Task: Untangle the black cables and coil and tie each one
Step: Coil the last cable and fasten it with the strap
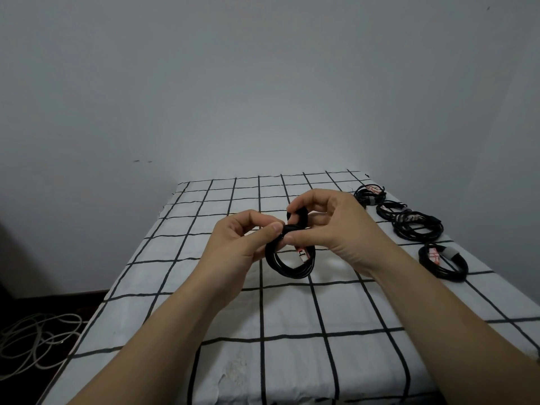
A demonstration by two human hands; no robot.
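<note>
Where the fingers (273,229) of the left hand (242,239) and right hand (333,226) meet, they pinch the top of a round, glossy black cable coil (289,269), held above the worktop (292,314). White cloth with a black grid covers it. Four more black coils (418,229) lie along its right edge. Plain pale wall (263,83) behind; grey cords (35,340) on the dark floor, left.
</note>
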